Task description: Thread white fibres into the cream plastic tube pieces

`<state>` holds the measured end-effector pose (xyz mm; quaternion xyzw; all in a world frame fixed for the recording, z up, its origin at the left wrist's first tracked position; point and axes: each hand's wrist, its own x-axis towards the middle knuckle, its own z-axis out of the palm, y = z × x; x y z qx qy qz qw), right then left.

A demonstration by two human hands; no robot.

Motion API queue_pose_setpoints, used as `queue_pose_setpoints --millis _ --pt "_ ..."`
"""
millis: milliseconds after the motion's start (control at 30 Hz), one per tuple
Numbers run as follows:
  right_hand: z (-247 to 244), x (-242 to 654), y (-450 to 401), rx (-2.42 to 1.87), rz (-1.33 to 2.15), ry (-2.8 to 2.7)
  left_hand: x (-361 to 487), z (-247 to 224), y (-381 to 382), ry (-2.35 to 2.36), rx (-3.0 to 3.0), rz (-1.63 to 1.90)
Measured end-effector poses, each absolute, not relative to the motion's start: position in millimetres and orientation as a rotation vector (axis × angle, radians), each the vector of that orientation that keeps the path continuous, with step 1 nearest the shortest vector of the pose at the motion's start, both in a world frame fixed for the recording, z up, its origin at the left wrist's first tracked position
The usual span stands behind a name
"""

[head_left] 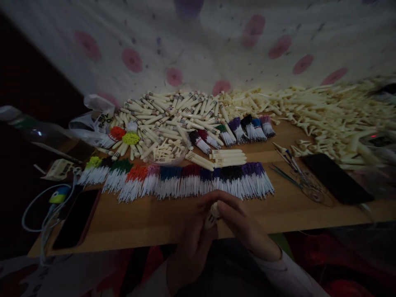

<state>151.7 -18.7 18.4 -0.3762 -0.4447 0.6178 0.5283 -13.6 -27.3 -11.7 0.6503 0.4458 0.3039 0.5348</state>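
Close to the table's front edge, my left hand is wrapped round a cream multi-colour pen barrel with dark slots near its top. The barrel stands tilted, its lower part hidden by my fingers. My right hand closes over the barrel's top end, thumb and fingers pressed on it. Just beyond my hands lies a long row of white pen refills, grouped by coloured ends. Several slotted cream barrels lie side by side behind the row, near a clear bowl of small cream parts.
Slotted barrels are heaped at the back, and plain cream parts spread along the right. Bundled refills stand between. Phones lie left and right. Tweezers, a bottle and a cable are nearby.
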Motion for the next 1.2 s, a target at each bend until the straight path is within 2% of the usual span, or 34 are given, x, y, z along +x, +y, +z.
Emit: queue_pose_setpoints --millis 100,200,333,533,800,1200 --pt "18.4 150.4 -10.7 -0.696 1.852 -0.807 -6.6 10.9 -37.7 1.059 1.241 0.539" --pt "23.8 150.5 -6.9 -0.578 1.955 -0.690 4.9 26.4 -40.8 1.092 1.048 0.587" --pt "33.7 157.7 -6.1 -0.542 1.901 -0.665 23.7 36.9 -30.6 1.107 1.029 0.797" --pt "43.1 176.5 -9.8 -0.484 1.806 -0.704 50.4 45.1 -22.3 1.046 1.093 0.806" --pt "55.3 197.8 -27.4 -0.573 1.696 -0.648 78.2 24.3 -36.6 0.947 1.333 0.975" --pt "57.8 200.6 -29.1 -0.576 1.691 -0.615 88.6 4.6 -44.3 1.171 1.360 1.118"
